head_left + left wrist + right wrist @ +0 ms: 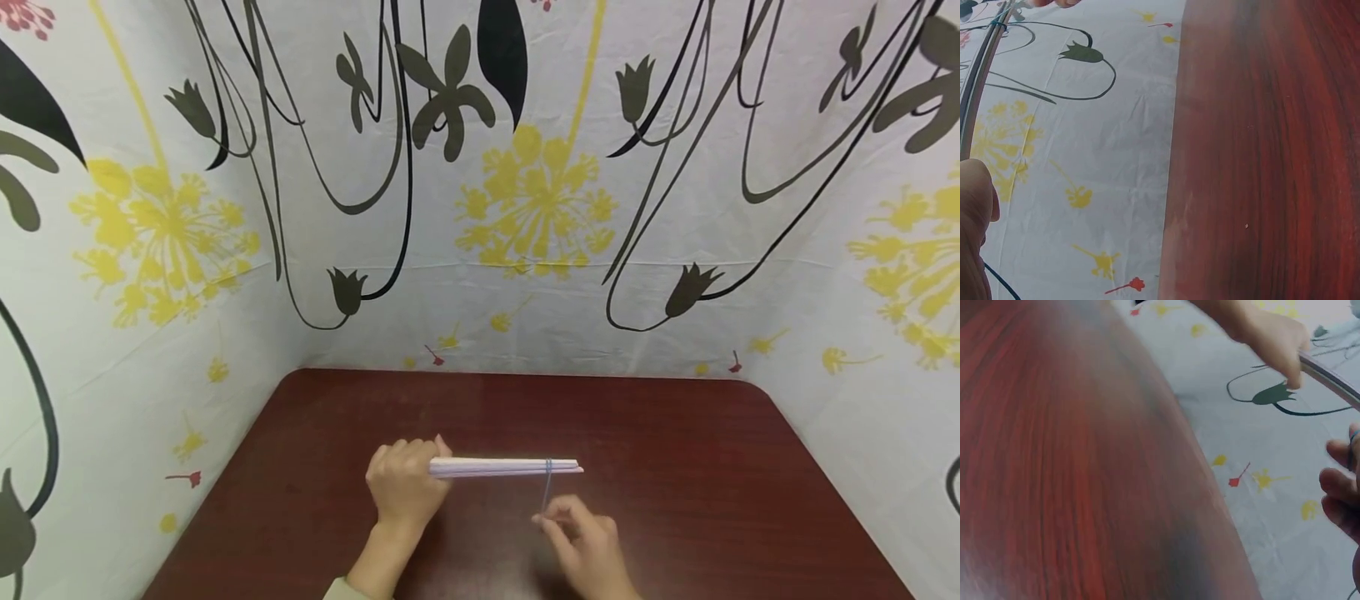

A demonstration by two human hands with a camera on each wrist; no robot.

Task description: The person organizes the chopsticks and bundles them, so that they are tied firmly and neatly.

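On the head view I see my left hand (405, 487) gripping one end of a flat white bundle of strips (504, 467), held level above the dark red tabletop (675, 467). A blue rubber band (547, 483) loops around the bundle near its far end, and my right hand (588, 546) pinches the band, pulling it down toward me.

From the left wrist, I see the bundle (975, 94) running up the left edge over the flowered cloth (1085, 156), the band (999, 25) near its top.

The right wrist view is blurred; my left hand (1272, 337) grips the bundle (1332, 378), and my right fingers (1341, 487) curl at the edge, with a bit of blue band (1354, 434) among them.
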